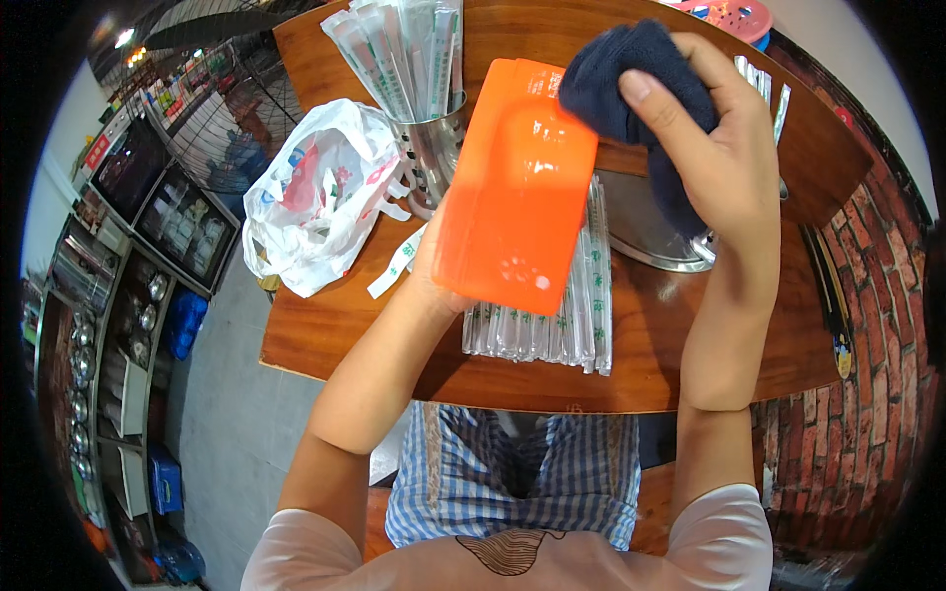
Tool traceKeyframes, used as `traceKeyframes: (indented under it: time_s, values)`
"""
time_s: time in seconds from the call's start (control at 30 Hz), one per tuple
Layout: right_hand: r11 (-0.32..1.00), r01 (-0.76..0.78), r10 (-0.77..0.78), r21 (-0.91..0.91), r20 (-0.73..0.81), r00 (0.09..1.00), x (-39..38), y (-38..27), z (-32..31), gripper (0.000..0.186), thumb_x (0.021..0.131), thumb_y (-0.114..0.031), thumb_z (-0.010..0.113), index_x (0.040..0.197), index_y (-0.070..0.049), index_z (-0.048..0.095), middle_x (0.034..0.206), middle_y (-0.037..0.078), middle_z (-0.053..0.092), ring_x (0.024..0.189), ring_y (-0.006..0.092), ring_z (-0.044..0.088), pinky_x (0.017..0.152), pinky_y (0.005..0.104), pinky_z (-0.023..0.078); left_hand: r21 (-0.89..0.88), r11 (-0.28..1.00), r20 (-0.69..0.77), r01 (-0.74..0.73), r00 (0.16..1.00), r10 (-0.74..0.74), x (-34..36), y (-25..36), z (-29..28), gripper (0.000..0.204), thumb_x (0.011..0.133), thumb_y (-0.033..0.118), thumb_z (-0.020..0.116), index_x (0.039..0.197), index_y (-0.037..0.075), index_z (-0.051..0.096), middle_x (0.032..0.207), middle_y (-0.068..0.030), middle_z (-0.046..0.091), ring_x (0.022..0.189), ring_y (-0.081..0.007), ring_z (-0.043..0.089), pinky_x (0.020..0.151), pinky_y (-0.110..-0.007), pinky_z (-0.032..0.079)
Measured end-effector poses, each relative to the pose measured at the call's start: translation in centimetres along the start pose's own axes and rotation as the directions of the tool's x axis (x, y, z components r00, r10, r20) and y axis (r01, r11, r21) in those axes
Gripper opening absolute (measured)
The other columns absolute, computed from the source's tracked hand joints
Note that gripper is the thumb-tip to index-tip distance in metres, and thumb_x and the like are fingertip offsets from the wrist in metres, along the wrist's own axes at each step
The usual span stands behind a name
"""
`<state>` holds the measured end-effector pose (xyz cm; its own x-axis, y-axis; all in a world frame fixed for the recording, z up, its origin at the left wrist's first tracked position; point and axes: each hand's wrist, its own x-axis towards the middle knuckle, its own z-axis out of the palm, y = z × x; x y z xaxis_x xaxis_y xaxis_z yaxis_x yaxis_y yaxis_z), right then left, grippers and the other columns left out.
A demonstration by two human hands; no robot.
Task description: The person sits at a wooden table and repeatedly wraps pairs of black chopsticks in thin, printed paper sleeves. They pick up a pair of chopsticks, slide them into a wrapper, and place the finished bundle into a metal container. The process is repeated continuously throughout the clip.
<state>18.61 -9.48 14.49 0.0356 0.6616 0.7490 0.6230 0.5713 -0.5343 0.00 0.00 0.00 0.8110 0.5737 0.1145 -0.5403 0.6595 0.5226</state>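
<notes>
My left hand [440,271] grips the lower left edge of a flat, rectangular orange plastic case [517,197], which is tilted up above the table. Its fingers are mostly hidden behind the case. My right hand [724,138] is closed around a bunched dark navy cloth [631,84], thumb on top. The cloth meets the case's upper right edge, and one end hangs below my palm. Beneath the case, a row of slim, clear-wrapped sticks with green print [537,335] lies on the wooden table [650,345].
A perforated metal holder [439,148] packed with wrapped sticks stands behind the case. Left of it sits a crumpled white plastic bag [320,222] with wrappers inside. A round metal tray [650,241] lies under my right wrist. A pink basket [734,17] is at the far right.
</notes>
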Motion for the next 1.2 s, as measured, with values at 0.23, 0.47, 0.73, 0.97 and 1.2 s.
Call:
traceKeyframes:
  time_s: [0.23, 0.47, 0.73, 0.97, 1.2]
  values:
    - [0.842, 0.363, -0.435, -0.4, -0.103, 0.895, 0.1, -0.2, 2.6, 0.025, 0.079, -0.009, 0.073, 0.1, -0.001, 0.063, 0.093, 0.01, 0.064, 0.085, 0.0248, 0.063, 0.077, 0.0311, 0.048, 0.091, 0.991, -0.001, -0.099, 0.995, 0.1, -1.3, -1.2, 1.8, 0.058, 0.1, 0.048, 0.04, 0.14, 0.006, 0.043, 0.135, -0.0148, 0.054, 0.12, -0.0292, 0.056, 0.102, -0.045, 0.047]
    - [0.734, 0.661, -0.592, -0.156, 0.33, 0.735, -1.7, -1.0, 4.8, 0.033, 0.067, -0.017, 0.074, 0.098, -0.01, 0.063, 0.096, 0.006, 0.06, 0.089, 0.0276, 0.06, 0.077, 0.0386, 0.049, 0.097, 0.971, -0.079, -0.217, 0.971, 0.225, -1.0, -0.2, 1.6, 0.055, 0.1, 0.05, 0.039, 0.133, 0.006, 0.047, 0.131, -0.0162, 0.055, 0.123, -0.0305, 0.052, 0.104, -0.048, 0.045]
    - [0.833, 0.485, -0.536, 0.267, 0.607, 0.587, -3.7, -3.5, 2.9, 0.035, 0.068, -0.013, 0.074, 0.102, -0.012, 0.063, 0.1, 0.007, 0.062, 0.091, 0.0277, 0.062, 0.076, 0.0391, 0.052, -0.119, 0.97, -0.046, -0.213, 0.977, 0.209, -0.2, 1.2, 0.7, 0.046, 0.1, 0.037, 0.045, 0.13, 0.002, 0.051, 0.125, -0.0175, 0.059, 0.107, -0.0291, 0.062, 0.094, -0.045, 0.053]
    - [0.879, 0.393, -0.433, -0.271, -0.103, 0.896, 0.8, 1.4, 1.0, 0.025, 0.08, -0.01, 0.073, 0.101, 0.001, 0.065, 0.092, 0.011, 0.063, 0.084, 0.0243, 0.063, 0.075, 0.0292, 0.048, -0.026, 0.994, 0.08, -0.105, 0.991, 0.107, -0.3, -0.2, 0.5, 0.058, 0.102, 0.048, 0.037, 0.142, 0.006, 0.04, 0.137, -0.0133, 0.053, 0.122, -0.0281, 0.055, 0.102, -0.046, 0.047]
    - [0.75, 0.491, -0.561, -0.442, -0.032, 0.827, 0.5, 1.5, 2.7, 0.027, 0.07, -0.007, 0.069, 0.097, -0.006, 0.065, 0.094, 0.007, 0.06, 0.089, 0.0303, 0.059, 0.076, 0.0381, 0.05, -0.018, 0.994, 0.045, -0.111, 0.993, 0.112, -0.5, -0.4, 0.5, 0.059, 0.101, 0.049, 0.037, 0.142, 0.007, 0.039, 0.136, -0.0137, 0.053, 0.122, -0.0274, 0.055, 0.101, -0.045, 0.047]
